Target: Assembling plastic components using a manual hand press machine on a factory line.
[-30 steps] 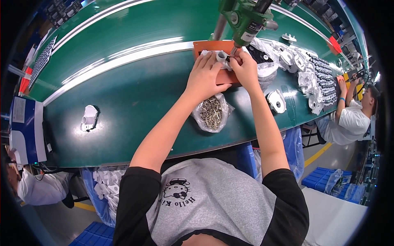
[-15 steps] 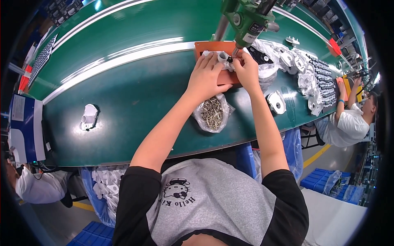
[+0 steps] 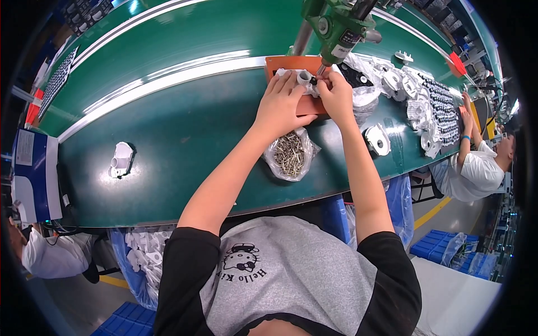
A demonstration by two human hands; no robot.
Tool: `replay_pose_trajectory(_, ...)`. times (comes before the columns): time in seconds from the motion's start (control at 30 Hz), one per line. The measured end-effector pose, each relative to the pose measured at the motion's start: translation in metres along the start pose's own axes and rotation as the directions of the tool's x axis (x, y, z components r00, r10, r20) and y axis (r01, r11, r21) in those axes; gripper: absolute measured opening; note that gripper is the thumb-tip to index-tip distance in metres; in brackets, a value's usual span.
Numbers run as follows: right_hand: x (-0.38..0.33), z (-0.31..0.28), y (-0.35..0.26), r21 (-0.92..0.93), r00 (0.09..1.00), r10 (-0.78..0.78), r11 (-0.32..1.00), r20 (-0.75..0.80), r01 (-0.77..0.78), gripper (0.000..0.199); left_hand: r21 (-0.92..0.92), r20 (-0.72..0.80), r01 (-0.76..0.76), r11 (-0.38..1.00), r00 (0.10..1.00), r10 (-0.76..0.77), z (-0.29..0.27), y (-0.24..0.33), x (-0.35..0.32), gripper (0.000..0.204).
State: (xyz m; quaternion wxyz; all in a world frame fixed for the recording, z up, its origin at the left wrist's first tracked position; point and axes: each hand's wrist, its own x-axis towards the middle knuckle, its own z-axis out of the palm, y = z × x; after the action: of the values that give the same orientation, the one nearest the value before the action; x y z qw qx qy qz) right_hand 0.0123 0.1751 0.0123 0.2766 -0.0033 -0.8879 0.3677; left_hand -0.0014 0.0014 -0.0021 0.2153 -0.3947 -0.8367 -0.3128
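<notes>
A white plastic part [image 3: 303, 77] with a round tube sits in an orange-brown fixture [image 3: 311, 106] under a green press [image 3: 336, 33]. My left hand [image 3: 280, 106] holds this part from the left, fingers over its top and thumb along the fixture's near side. At the part's right end, by a small black piece [image 3: 314, 81], my right hand [image 3: 337, 96] is closed in a pinch just below the press tip [image 3: 321, 70]. Whatever lies between those fingertips is too small to make out. Close in front of the fixture lies a clear bag of metal pins [image 3: 290, 157].
Single white parts lie at left [image 3: 121, 160] and right [image 3: 378, 139] on the green table [image 3: 185, 151]. A bag of black pieces [image 3: 358, 78], heaped white parts [image 3: 417, 109] and rows of black pieces [image 3: 443, 112] stand to the right. A co-worker [image 3: 473, 168] sits at far right.
My right fingertips have shifted very slightly at the part's right end. My left hand stays in place. At far right, the co-worker's hand has moved.
</notes>
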Motion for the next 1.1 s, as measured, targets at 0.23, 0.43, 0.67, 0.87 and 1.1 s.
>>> replay_pose_trajectory(0.23, -0.0007, -0.0008, -0.0054, -0.021, 1.0, -0.025, 0.999, -0.016, 0.024, 0.013, 0.009, -0.004, -0.004, 1.0, 1.0, 0.004, 0.0005, -0.0004, -0.0005, 0.065)
replay_pose_trajectory(0.43, -0.001, -0.0001, -0.0058, -0.003, 0.999, -0.041, 0.999, -0.035, 0.041, 0.012, 0.009, -0.004, -0.008, 1.0, 1.0, 0.008, -0.0001, 0.0, -0.0002, 0.066)
replay_pose_trajectory(0.67, -0.0008, -0.0007, -0.0061, -0.021, 0.997, -0.07, 0.997, -0.039, 0.069, 0.011, 0.002, 0.0, -0.004, 1.0, 1.0, 0.004, -0.0001, 0.0001, -0.0001, 0.065)
replay_pose_trajectory(0.87, -0.0008, -0.0004, -0.0064, -0.035, 0.997, -0.066, 0.997, -0.032, 0.065, 0.012, 0.006, 0.0, -0.001, 1.0, 1.0, 0.001, -0.0002, -0.0002, -0.0003, 0.064)
replay_pose_trajectory(1.1, -0.0011, -0.0002, -0.0055, -0.03, 0.997, -0.062, 0.998, -0.038, 0.061, 0.013, 0.002, 0.002, 0.0, 1.0, 1.0, 0.0, -0.0011, 0.0009, -0.0001, 0.065)
